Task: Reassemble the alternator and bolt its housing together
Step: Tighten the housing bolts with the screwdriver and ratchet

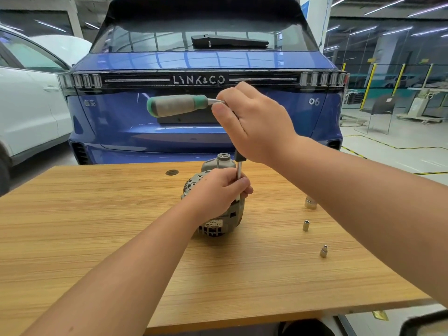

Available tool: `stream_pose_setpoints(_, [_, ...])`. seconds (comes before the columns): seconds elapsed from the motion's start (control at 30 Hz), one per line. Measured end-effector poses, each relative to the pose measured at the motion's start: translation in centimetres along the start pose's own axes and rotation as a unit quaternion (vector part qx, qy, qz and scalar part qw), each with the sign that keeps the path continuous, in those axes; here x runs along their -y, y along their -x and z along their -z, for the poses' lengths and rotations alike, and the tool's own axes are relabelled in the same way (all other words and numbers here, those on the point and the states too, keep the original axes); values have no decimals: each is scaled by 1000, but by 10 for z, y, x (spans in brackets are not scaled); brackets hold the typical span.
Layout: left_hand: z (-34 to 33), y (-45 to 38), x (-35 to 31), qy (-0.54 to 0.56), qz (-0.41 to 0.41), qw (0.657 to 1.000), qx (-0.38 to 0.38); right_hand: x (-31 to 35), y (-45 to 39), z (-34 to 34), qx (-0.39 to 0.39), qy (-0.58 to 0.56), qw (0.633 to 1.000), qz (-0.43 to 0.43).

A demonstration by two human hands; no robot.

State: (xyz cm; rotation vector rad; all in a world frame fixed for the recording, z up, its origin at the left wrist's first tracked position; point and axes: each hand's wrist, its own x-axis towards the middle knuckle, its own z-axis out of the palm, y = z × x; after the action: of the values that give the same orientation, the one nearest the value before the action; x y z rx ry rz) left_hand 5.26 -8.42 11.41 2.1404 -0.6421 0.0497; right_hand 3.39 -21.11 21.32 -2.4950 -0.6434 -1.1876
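While the head view looks down over the bench (97,238), the right hand (254,122) has its grip curled round the head of a ratchet wrench (178,105), whose green handle juts out to the left of that grip. Straight below it, the extension bar (239,168) drops into the left hand (218,190), whose fingers wrap the bar where it meets the alternator (215,214). Standing on end beneath the left grip, the alternator looks heavy, stiff cast metal, best held by its ribbed housing. Right of both grips, well apart, three loose sockets (306,225) stand on the bench.
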Motion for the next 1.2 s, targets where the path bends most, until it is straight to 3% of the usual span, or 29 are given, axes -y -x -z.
stream_pose_setpoints(0.13, [0,1,0,-2,4,1000,-4,4,-8,9,28,70,997,11])
stream_pose_setpoints(0.23, [0,2,1,-4,7,1000,-1,13,-33,19,103,160,979,-74])
stream_pose_setpoints(0.3, [0,3,1,1,7,1000,4,20,-46,27,190,106,962,-165])
stream_pose_setpoints(0.33, [0,3,1,3,7,1000,5,19,-48,30,230,-5,947,-223])
stream_pose_setpoints(0.37, [0,2,1,5,7,1000,6,18,-48,33,244,-163,906,-305])
stream_pose_setpoints(0.43, [0,2,2,7,8,1000,5,17,-42,35,205,-458,753,-426])
stream_pose_setpoints(0.5, [0,0,3,4,6,1000,3,10,-32,21,105,-589,650,-468])
stream_pose_setpoints(0.57, [-1,-2,4,2,6,1000,1,9,-23,4,-32,-648,590,-480])
stream_pose_setpoints(0.6, [-1,-3,4,2,6,1000,2,10,-19,-2,-99,-643,604,-461])
stream_pose_setpoints(0.63, [-1,-3,3,3,6,1000,2,11,-14,-7,-156,-603,662,-417])
stream_pose_setpoints(0.7, [-1,-3,3,5,5,1000,5,5,-3,-13,-209,-379,873,-227])
stream_pose_setpoints(0.73, [0,-2,4,3,2,1000,6,1,1,-15,-199,-250,941,-110])
stream_pose_setpoints(0.77, [0,-2,4,0,0,1000,7,-2,3,-16,-172,-137,975,-22])
stream_pose_setpoints(0.8, [0,-1,5,-4,-3,1000,7,-4,3,-17,-140,-63,988,25])
stream_pose_setpoints(0.87, [1,0,5,-10,-6,1000,5,-4,-2,-15,-86,-6,996,24])
stream_pose_setpoints(1.2, [0,1,2,5,-3,1000,5,1,-2,-5,-29,21,999,12])
